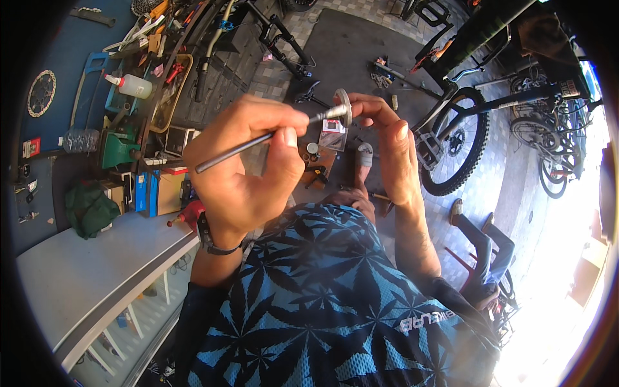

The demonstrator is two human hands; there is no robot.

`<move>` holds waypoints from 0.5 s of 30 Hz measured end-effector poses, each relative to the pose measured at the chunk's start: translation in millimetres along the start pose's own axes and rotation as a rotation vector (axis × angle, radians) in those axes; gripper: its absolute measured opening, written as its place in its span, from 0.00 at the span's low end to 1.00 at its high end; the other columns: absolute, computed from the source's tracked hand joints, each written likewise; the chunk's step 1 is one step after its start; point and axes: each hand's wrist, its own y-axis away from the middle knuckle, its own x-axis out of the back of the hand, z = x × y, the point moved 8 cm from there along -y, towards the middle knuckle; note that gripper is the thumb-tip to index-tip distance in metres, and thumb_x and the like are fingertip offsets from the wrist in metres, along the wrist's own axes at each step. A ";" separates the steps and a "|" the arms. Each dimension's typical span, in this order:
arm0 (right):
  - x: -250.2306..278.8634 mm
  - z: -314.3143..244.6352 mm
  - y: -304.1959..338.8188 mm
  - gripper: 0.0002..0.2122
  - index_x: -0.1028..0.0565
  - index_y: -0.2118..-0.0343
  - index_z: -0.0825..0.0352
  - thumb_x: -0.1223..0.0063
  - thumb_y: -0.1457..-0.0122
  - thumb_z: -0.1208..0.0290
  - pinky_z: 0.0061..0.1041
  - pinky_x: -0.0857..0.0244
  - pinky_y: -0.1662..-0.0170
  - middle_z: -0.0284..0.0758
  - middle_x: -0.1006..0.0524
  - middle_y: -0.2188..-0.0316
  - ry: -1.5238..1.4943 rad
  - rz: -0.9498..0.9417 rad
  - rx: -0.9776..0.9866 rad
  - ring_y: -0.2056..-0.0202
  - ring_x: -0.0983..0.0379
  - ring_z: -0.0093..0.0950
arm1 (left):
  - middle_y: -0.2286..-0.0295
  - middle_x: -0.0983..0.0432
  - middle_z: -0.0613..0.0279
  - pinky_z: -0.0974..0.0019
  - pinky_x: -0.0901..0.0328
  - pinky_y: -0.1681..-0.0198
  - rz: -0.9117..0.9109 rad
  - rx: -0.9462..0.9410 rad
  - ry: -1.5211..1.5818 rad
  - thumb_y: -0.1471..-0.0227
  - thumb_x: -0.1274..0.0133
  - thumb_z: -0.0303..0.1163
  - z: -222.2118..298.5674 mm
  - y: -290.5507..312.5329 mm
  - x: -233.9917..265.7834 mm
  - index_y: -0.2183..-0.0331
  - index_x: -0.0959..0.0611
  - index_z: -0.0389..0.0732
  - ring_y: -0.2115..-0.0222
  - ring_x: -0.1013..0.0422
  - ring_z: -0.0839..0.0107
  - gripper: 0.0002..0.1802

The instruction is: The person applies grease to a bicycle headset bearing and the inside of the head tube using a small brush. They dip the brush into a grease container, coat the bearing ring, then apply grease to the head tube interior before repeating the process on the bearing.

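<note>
My left hand, with a dark watch strap on its wrist, pinches a slim brush between thumb and fingers. The brush slants up to the right, its dark handle end pointing at lower left. Its pale tip meets or lies just in front of a silvery ring; contact is hard to tell. My right hand holds that ring upright by the edge with its fingertips, partly hidden behind it. Both hands are raised in front of my chest, above the floor.
Tools and a white squeeze bottle crowd the bench at left, above a white counter. A bicycle wheel stands at right, near a seated person's legs. Below the hands are a small box and loose parts.
</note>
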 end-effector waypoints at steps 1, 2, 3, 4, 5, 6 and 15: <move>-1.2 -2.0 0.7 0.45 0.21 0.52 0.72 0.72 0.32 0.25 0.31 0.44 0.38 0.41 0.22 0.43 0.061 0.005 -0.007 0.45 0.30 0.29 | 0.67 0.18 0.48 0.70 0.25 0.67 -0.010 -0.030 -0.044 0.43 0.44 0.18 1.4 -0.7 -1.0 0.63 0.16 0.28 0.71 0.21 0.70 0.06; -2.2 -3.9 1.2 0.47 0.21 0.53 0.72 0.76 0.33 0.23 0.30 0.45 0.39 0.41 0.22 0.43 0.119 0.012 -0.011 0.46 0.31 0.28 | 0.65 0.18 0.45 0.70 0.25 0.67 -0.019 -0.062 -0.089 0.40 0.45 0.19 2.8 -1.3 -1.5 0.62 0.17 0.26 0.71 0.22 0.70 0.06; -3.6 -5.8 0.9 0.47 0.21 0.53 0.72 0.77 0.32 0.24 0.31 0.45 0.39 0.41 0.22 0.43 0.132 0.014 -0.009 0.46 0.31 0.28 | 0.66 0.17 0.47 0.70 0.26 0.67 -0.025 -0.035 -0.103 0.41 0.45 0.19 -0.1 -1.2 -2.7 0.62 0.16 0.26 0.71 0.22 0.71 0.06; -4.2 -7.5 0.3 0.47 0.21 0.54 0.72 0.77 0.32 0.24 0.31 0.45 0.39 0.40 0.22 0.43 0.142 0.019 -0.005 0.46 0.31 0.28 | 0.66 0.17 0.47 0.70 0.26 0.68 -0.048 -0.074 -0.099 0.41 0.45 0.19 2.5 -0.7 -4.8 0.62 0.16 0.27 0.72 0.22 0.71 0.06; -3.4 -8.8 0.1 0.47 0.21 0.54 0.72 0.78 0.32 0.24 0.31 0.45 0.39 0.40 0.22 0.43 0.148 0.032 -0.006 0.46 0.31 0.28 | 0.66 0.17 0.48 0.70 0.26 0.68 -0.066 -0.070 -0.099 0.41 0.45 0.19 1.7 0.0 -6.8 0.62 0.16 0.27 0.72 0.23 0.72 0.06; -3.5 -9.9 -0.1 0.47 0.21 0.54 0.72 0.78 0.32 0.24 0.31 0.45 0.39 0.40 0.22 0.43 0.161 0.024 -0.004 0.46 0.31 0.28 | 0.66 0.17 0.48 0.70 0.27 0.68 -0.088 -0.079 -0.099 0.42 0.45 0.19 3.3 2.0 -9.2 0.62 0.16 0.27 0.73 0.23 0.72 0.06; 0.5 7.3 -0.8 0.47 0.21 0.48 0.72 0.78 0.31 0.25 0.29 0.47 0.40 0.39 0.23 0.40 0.017 0.017 -0.053 0.45 0.34 0.27 | 0.66 0.17 0.49 0.69 0.26 0.69 -0.023 -0.070 -0.055 0.42 0.45 0.19 1.4 4.5 -4.2 0.62 0.16 0.27 0.72 0.23 0.71 0.07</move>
